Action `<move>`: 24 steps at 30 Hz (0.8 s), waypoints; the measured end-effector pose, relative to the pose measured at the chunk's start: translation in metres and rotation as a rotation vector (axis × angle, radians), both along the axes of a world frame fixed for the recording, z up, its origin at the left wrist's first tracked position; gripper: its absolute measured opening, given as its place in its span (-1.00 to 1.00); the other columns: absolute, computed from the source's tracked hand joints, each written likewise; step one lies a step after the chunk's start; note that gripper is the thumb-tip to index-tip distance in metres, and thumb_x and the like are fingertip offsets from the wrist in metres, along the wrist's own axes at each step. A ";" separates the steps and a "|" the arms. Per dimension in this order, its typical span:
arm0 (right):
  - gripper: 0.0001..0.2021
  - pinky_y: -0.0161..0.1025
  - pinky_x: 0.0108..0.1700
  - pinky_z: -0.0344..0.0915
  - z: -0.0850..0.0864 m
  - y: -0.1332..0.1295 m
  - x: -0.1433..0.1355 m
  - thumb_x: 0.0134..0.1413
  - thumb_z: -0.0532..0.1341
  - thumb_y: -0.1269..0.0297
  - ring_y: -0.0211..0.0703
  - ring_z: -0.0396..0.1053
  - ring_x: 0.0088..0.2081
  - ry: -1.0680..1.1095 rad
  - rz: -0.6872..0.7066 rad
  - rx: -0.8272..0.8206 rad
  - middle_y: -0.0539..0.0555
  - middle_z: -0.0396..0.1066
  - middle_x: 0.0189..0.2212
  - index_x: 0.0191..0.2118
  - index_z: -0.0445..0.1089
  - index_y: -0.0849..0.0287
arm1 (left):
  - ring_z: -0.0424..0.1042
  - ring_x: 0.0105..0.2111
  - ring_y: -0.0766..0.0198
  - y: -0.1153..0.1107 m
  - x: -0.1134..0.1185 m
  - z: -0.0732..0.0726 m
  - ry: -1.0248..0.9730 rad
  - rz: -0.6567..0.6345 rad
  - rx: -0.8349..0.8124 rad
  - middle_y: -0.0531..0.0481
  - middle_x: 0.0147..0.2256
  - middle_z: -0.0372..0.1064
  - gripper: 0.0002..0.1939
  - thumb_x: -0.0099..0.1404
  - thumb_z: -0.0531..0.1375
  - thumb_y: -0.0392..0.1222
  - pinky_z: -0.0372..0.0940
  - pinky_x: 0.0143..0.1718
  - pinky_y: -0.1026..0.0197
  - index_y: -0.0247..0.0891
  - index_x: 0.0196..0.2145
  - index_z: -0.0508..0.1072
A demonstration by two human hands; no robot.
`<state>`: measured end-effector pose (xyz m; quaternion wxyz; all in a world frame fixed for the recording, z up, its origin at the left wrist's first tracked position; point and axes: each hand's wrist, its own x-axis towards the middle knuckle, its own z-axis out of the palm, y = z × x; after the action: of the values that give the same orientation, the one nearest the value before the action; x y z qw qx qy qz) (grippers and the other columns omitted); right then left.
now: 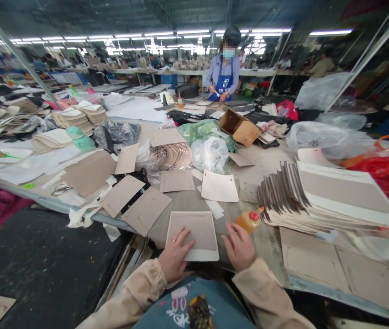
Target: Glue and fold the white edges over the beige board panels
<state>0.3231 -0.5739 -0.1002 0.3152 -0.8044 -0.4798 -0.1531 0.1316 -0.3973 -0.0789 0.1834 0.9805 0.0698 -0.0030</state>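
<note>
A beige panel with a white border [199,233] lies at the table's near edge. My left hand [176,253] rests on its lower left part with the fingers spread. To the right of the panel, my right hand [239,246] is over the table, its fingers apart and nothing visible in them. A glue bottle with a red cap [248,221] lies just beyond my right hand. Farther up, a pale panel with two small slots [219,186] lies near white paper strips [214,209].
Stacked white-edged panels [348,192] stand at the right, near a bottle with a green cap [382,246]. Loose beige panels [147,209] and scissors [60,189] lie left. Beyond are plastic bags [211,154], a cardboard box [239,127] and a person in a blue apron [224,75].
</note>
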 end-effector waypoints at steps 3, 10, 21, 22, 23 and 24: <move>-0.64 -0.24 -0.19 0.29 -0.001 0.039 0.017 0.19 0.03 0.26 -0.11 0.30 -0.20 -0.013 -0.131 -0.169 0.20 0.32 -0.17 0.06 0.30 0.23 | -0.20 0.21 -0.09 0.004 -0.001 0.001 -0.025 0.018 -0.003 -0.22 0.17 -0.11 -0.27 -0.10 0.13 -0.43 -0.03 0.18 -0.12 -0.27 0.10 0.16; -0.70 -0.32 -0.52 0.02 -0.012 0.069 0.023 0.23 -0.02 0.23 -0.26 0.22 -0.49 0.036 -0.205 -0.449 0.05 0.34 -0.41 -0.31 0.46 0.08 | -0.01 0.13 -0.02 0.012 -0.009 0.005 0.000 -0.014 -0.091 -0.17 0.11 0.04 -0.28 0.00 0.23 -0.25 0.01 0.17 -0.08 -0.19 0.13 0.13; -0.72 -0.35 -0.27 0.23 0.027 0.024 0.010 0.19 0.05 0.18 -0.23 0.34 -0.33 0.141 -0.163 -0.041 0.07 0.36 -0.41 -0.31 0.46 0.20 | 0.20 0.06 0.09 0.010 -0.009 0.015 -0.392 0.211 -0.277 -0.19 0.04 0.21 -0.61 0.23 0.12 -0.19 0.15 0.10 -0.01 -0.21 0.03 0.30; -0.75 -0.33 -0.26 0.23 0.036 0.018 0.007 0.17 0.08 0.18 -0.22 0.33 -0.34 0.174 -0.125 0.059 0.07 0.35 -0.42 -0.34 0.45 0.20 | 0.20 0.07 0.08 0.010 -0.008 0.022 -0.433 0.235 -0.297 -0.19 0.05 0.21 -0.58 0.23 0.13 -0.17 0.14 0.11 -0.01 -0.20 0.06 0.27; -0.77 -0.31 -0.26 0.23 0.046 0.013 0.002 0.15 0.11 0.19 -0.21 0.32 -0.35 0.229 -0.071 0.138 0.06 0.34 -0.44 -0.36 0.43 0.19 | 0.16 0.10 0.06 0.009 -0.007 0.030 -0.469 0.243 -0.316 -0.20 0.08 0.18 -0.52 0.22 0.14 -0.15 0.11 0.13 -0.04 -0.19 0.09 0.23; -0.80 -0.31 -0.28 0.22 0.057 0.008 -0.003 0.14 0.12 0.20 -0.22 0.30 -0.36 0.311 0.005 0.172 0.05 0.33 -0.44 -0.38 0.41 0.18 | 0.10 0.15 0.02 0.009 -0.006 0.040 -0.498 0.227 -0.335 -0.21 0.12 0.13 -0.44 0.20 0.17 -0.11 0.05 0.16 -0.07 -0.19 0.14 0.18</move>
<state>0.3198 -0.5657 -0.0432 0.4535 -0.7873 -0.4123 -0.0666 0.1257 -0.3887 -0.0387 0.3531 0.8932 0.1301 0.2460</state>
